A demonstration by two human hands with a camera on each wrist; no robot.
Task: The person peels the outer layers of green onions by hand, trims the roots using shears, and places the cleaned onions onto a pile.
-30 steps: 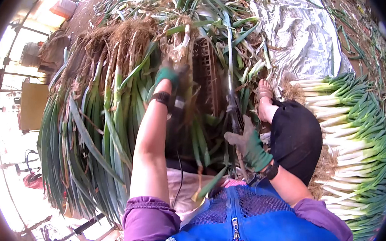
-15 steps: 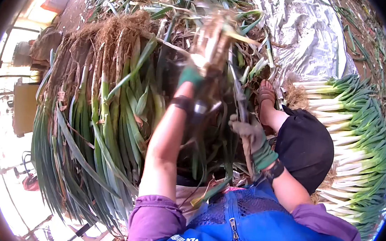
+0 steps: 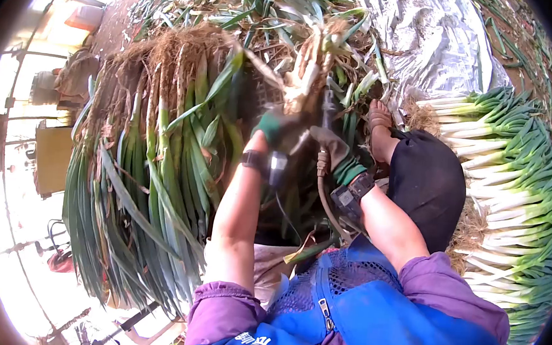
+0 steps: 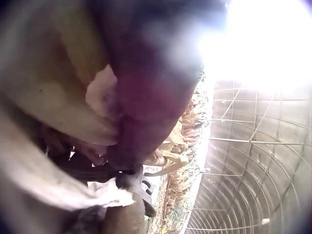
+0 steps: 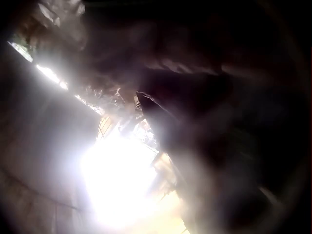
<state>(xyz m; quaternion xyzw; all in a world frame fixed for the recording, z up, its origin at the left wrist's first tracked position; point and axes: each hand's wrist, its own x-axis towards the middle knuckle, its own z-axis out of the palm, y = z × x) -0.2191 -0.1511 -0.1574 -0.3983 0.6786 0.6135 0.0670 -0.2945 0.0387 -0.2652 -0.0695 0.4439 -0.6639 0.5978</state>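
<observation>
Left hand (image 3: pixel 277 125) grips rooty leeks (image 3: pixel 304 77), upper centre | right hand (image 3: pixel 333 148) beside hose (image 3: pixel 322 166), grip unclear from here | pale-stemmed leeks (image 3: pixel 492 183), frame right

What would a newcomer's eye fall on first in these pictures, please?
Probably the tidy row of white-stemmed, leek-like vegetables along the head view's right side. Opposite, on the left, is a thick heap of long green stalks with shaggy brown roots at the top. Between them, the gloved left hand grips a pale bunch.
</observation>
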